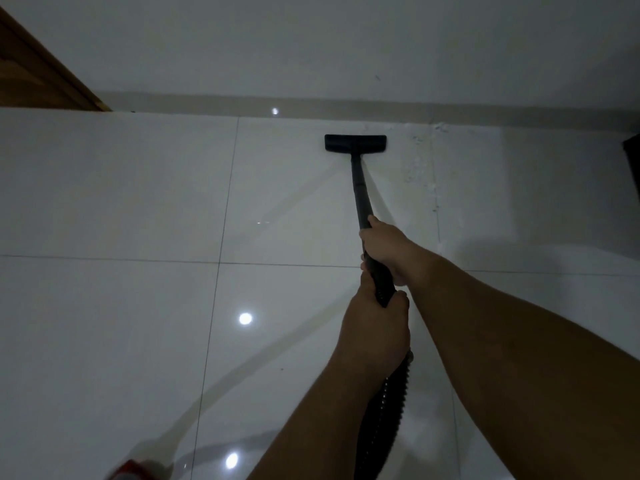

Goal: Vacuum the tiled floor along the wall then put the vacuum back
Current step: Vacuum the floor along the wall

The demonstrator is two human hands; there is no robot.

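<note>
I hold the black vacuum wand point(360, 188) with both hands, and it reaches forward and down to the floor. My right hand point(388, 251) is closed around the wand at its upper part, with the thumb lying along the tube. My left hand point(375, 327) is closed around the place just behind it, where the ribbed hose point(388, 403) begins; the hose runs back under my left forearm to the bottom edge of the view. The flat black floor nozzle point(355, 143) lies on the tiled floor point(114, 188), parallel to the wall point(311, 39) and near its baseboard point(346, 106), with a narrow strip of tile between them. The floor has large glossy white tiles with thin dark grout lines, and some round light spots are reflected on it. To the right of the nozzle, along one grout line, there are pale crumbs of dust point(420, 168) on the tile. Far to the left of the nozzle, a brown wooden frame point(38, 71) stands at the wall. Far to the right, a dark object point(632, 161) is cut by the edge, and I cannot tell what it is. Near the bottom left, something red point(133, 471) is blurred.
</note>
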